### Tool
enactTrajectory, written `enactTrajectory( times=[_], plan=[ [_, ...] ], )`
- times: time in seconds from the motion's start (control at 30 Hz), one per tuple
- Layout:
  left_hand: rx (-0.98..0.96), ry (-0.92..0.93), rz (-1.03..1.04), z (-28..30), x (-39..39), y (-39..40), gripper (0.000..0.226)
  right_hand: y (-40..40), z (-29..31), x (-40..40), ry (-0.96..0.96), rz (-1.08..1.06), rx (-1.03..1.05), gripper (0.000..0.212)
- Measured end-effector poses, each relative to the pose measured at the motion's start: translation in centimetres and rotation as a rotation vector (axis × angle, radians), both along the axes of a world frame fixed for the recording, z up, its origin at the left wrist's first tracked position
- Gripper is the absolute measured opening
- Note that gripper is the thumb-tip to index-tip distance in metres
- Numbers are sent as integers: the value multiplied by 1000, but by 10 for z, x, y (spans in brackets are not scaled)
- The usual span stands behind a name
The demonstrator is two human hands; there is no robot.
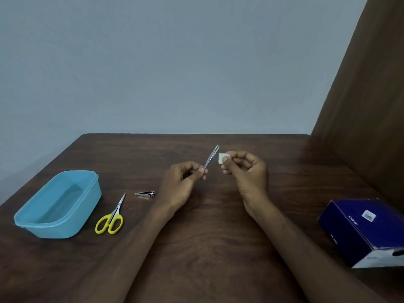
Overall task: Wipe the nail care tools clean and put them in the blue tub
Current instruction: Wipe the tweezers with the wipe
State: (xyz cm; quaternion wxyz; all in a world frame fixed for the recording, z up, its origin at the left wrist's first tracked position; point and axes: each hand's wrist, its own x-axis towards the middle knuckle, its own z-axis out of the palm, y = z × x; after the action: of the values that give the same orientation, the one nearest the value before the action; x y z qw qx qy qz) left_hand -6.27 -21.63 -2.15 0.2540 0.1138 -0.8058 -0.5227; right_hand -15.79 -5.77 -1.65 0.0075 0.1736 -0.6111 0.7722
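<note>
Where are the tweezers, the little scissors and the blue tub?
tweezers (210, 159), head view, middle of the metal arms.
scissors (104, 224), head view, left yellow handle loop.
blue tub (87, 189), head view, right outer wall.

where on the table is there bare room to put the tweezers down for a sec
Bare wood lies between the two forearms, below the left hand holding the tweezers and the right hand with the white pad; also between the right forearm and dark blue box. Crowded: blue tub, yellow-handled scissors, nail clipper.
</note>
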Motion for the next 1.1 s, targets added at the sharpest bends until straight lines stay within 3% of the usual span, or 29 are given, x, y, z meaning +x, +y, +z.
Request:
enactTrajectory(
  times=[0.13, 0.27, 0.4, 0.63, 0.8, 0.97, 1.1],
  plan=[
    [23, -1, -48, -2, -1, -2, 28, 0, 2, -3, -23, -74, -74, 12],
    [12, -9, -96, -1, 1, -2, 27, -2, 5, 3, -77, 71, -133, 11],
    [-52, 33, -85, -1, 3, -2, 38, -6, 6, 12, -35, 191, -132, 7],
    [-218, -19, -38, -2, 4, -1, 38, -4, 8, 11, -80, 135, -195, 14],
    [-216, 22, -22, -3, 2, -2, 36, -6, 2, 16, -58, 188, -22, 9],
    [-233, 13, -6, -6, 1, -2, 33, -2, 7, 11, -131, 124, -163, 12],
    [-252, 14, -8, -4, 2, -2, 36, -7, 3, 14, -130, 209, -67, 10]
  ],
)
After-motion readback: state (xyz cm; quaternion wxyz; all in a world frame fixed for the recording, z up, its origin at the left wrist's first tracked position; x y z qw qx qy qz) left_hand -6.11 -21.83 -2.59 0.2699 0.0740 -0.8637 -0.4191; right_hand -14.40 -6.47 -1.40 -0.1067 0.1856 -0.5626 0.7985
